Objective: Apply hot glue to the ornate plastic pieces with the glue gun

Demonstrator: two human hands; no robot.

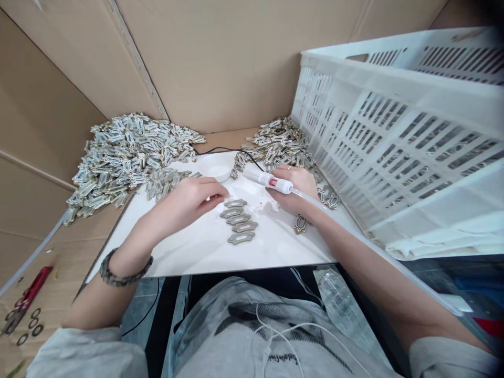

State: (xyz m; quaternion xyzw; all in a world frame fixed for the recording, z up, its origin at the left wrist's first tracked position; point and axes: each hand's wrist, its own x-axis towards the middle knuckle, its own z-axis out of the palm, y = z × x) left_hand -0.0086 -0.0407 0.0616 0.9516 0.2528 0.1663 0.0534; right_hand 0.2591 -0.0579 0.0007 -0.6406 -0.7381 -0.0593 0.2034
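My left hand (199, 197) is closed in a pinch above the white board, at the top of a short column of flat metal frame-shaped pieces (238, 223). What its fingertips hold, if anything, is too small to make out. A white pen-shaped tool (280, 184) with a red mark lies across my right hand (298, 186), whose fingers curl around it, partly hidden. From its rear end a clear tube (311, 198) runs back along my forearm. A shallow white dish (216, 167) stands just beyond my left fingers. One loose metal piece (300, 224) lies below my right wrist.
Large heaps of metal pieces (122, 152) rise at the back left, with another heap (279, 140) at the back right. A white slatted crate (413, 89) stands on the right. Cardboard walls (228, 63) enclose the back. Red-handled scissors (29, 294) and several black rings lie at left.
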